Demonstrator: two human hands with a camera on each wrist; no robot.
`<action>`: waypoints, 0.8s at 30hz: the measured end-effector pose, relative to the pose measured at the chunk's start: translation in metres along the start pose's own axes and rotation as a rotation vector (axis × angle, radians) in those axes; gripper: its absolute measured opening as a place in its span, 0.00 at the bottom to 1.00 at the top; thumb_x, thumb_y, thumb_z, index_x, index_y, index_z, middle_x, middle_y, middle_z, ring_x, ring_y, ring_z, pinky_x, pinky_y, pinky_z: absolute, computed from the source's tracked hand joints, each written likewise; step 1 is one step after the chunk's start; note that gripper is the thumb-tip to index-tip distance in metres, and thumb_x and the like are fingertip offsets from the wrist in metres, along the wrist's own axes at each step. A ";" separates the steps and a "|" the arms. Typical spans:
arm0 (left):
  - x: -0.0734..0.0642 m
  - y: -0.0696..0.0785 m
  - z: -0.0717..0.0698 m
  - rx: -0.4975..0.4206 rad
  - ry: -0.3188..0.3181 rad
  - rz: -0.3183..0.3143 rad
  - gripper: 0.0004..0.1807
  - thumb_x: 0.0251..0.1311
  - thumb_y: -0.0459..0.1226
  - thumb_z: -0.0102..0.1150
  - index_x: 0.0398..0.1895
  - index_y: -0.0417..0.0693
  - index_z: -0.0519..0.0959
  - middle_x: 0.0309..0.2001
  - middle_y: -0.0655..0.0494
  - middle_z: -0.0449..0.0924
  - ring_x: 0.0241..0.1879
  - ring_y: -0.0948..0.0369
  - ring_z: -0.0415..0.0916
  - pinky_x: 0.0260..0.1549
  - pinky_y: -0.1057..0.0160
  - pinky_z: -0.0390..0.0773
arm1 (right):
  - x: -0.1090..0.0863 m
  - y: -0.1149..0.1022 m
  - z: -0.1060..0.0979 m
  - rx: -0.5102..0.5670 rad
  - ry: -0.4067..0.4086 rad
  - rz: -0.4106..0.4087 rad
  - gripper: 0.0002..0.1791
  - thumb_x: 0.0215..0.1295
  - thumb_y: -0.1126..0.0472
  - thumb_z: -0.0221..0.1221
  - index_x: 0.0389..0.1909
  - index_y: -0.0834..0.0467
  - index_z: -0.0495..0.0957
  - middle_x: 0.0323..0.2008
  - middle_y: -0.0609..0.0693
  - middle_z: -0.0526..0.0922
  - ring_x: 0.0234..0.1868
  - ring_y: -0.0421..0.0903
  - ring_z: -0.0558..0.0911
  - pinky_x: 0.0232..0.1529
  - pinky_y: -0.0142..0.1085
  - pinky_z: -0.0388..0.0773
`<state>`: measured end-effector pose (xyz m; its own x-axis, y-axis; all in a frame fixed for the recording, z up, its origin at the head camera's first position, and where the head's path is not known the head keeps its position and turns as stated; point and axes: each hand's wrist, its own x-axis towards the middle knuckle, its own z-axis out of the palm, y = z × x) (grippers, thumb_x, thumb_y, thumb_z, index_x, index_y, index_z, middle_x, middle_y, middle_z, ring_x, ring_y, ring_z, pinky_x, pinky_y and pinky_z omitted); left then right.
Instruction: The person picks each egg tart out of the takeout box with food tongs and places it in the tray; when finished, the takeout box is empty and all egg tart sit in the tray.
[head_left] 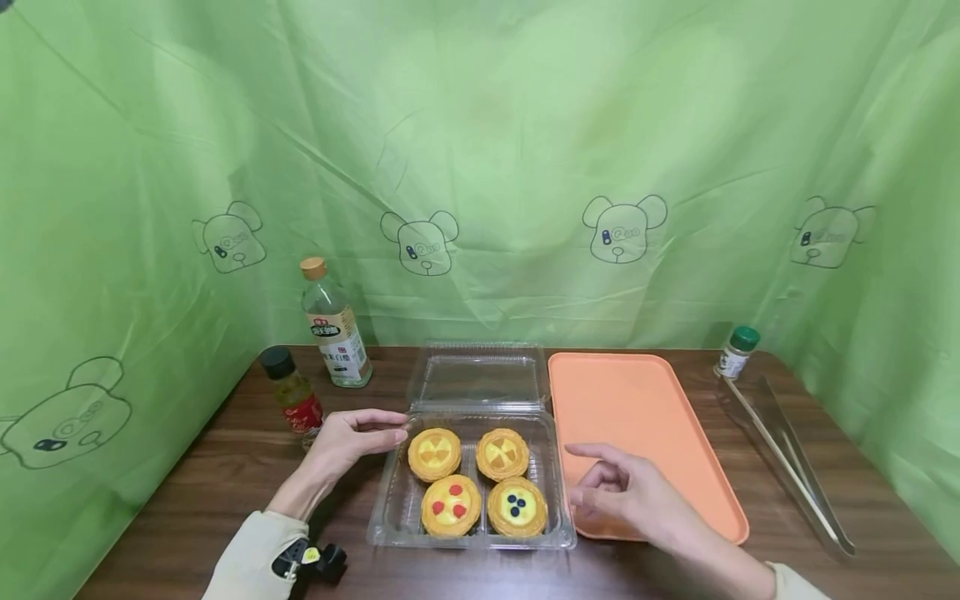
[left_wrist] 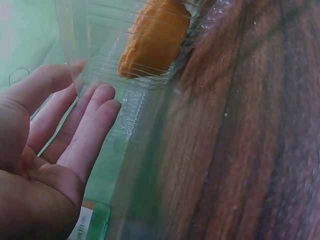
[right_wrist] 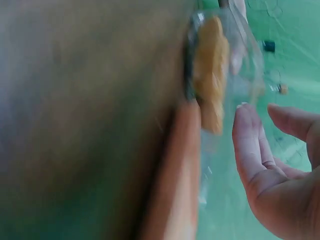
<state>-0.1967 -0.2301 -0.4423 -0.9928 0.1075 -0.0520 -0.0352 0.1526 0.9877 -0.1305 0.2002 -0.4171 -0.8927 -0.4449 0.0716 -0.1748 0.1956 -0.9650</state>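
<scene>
A clear plastic clamshell box (head_left: 566,537) lies in the middle with its lid (head_left: 480,379) folded back. Several egg tarts sit inside: two with wedge-patterned tops (head_left: 434,455) behind, one with red pieces (head_left: 451,506) and one with dark blue berries (head_left: 517,507) in front. My left hand (head_left: 352,442) is at the box's left side, its fingertips right at the rim; in the left wrist view its fingers (left_wrist: 87,130) extend along the outside of the wall. Just beyond the right wall, my right hand (head_left: 626,492) hovers over the tray's near part, fingers loosely bent, nothing held.
An orange tray (head_left: 622,400) lies right of the box. Metal tongs (head_left: 795,467) and a green-capped shaker (head_left: 737,353) are on the far right. On the left stand a tall glass bottle (head_left: 337,333) and a dark-capped bottle (head_left: 294,396). Green cloth (head_left: 510,125) surrounds the wooden table.
</scene>
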 end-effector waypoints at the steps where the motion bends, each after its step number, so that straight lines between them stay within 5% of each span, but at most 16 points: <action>1: -0.001 0.000 0.000 0.002 0.000 -0.003 0.21 0.59 0.34 0.80 0.53 0.33 0.88 0.49 0.42 0.89 0.45 0.58 0.89 0.47 0.61 0.87 | 0.001 -0.003 -0.007 -0.030 0.018 0.001 0.34 0.70 0.66 0.68 0.73 0.72 0.68 0.38 0.58 0.89 0.38 0.50 0.89 0.45 0.38 0.88; 5: -0.004 0.000 -0.001 -0.010 -0.004 -0.011 0.21 0.59 0.33 0.79 0.54 0.32 0.87 0.49 0.42 0.89 0.45 0.58 0.89 0.47 0.61 0.87 | 0.002 -0.018 -0.042 -0.204 0.139 -0.022 0.31 0.69 0.66 0.70 0.70 0.69 0.73 0.40 0.57 0.89 0.41 0.49 0.89 0.47 0.35 0.87; 10: -0.003 0.000 -0.002 -0.024 -0.007 -0.004 0.21 0.59 0.33 0.80 0.54 0.32 0.87 0.49 0.41 0.89 0.45 0.58 0.89 0.47 0.61 0.87 | 0.000 -0.025 -0.095 -0.599 0.355 -0.063 0.24 0.68 0.59 0.73 0.62 0.62 0.82 0.39 0.47 0.91 0.40 0.36 0.87 0.44 0.26 0.82; 14: -0.001 -0.001 -0.002 -0.038 -0.016 -0.001 0.21 0.59 0.32 0.79 0.54 0.31 0.86 0.50 0.41 0.89 0.45 0.58 0.89 0.48 0.60 0.87 | -0.009 -0.019 -0.136 -0.792 0.463 -0.041 0.22 0.69 0.55 0.73 0.59 0.59 0.84 0.42 0.50 0.92 0.41 0.38 0.87 0.40 0.25 0.76; 20: 0.000 -0.001 -0.002 -0.041 -0.009 -0.011 0.21 0.59 0.33 0.79 0.54 0.31 0.87 0.51 0.41 0.89 0.46 0.58 0.89 0.48 0.60 0.87 | -0.026 -0.003 -0.184 -0.890 0.499 0.063 0.23 0.73 0.47 0.68 0.61 0.57 0.82 0.49 0.63 0.89 0.40 0.51 0.89 0.36 0.41 0.78; 24: -0.001 0.000 -0.001 -0.029 -0.006 -0.020 0.22 0.59 0.34 0.80 0.54 0.33 0.87 0.50 0.42 0.89 0.46 0.58 0.89 0.48 0.61 0.87 | -0.041 0.010 -0.206 -0.925 0.505 0.120 0.28 0.75 0.46 0.66 0.64 0.62 0.79 0.54 0.71 0.84 0.48 0.72 0.85 0.41 0.61 0.79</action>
<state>-0.1958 -0.2313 -0.4420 -0.9912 0.1108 -0.0730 -0.0588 0.1262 0.9903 -0.1813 0.3999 -0.3782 -0.9570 -0.0051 0.2900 -0.1320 0.8979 -0.4199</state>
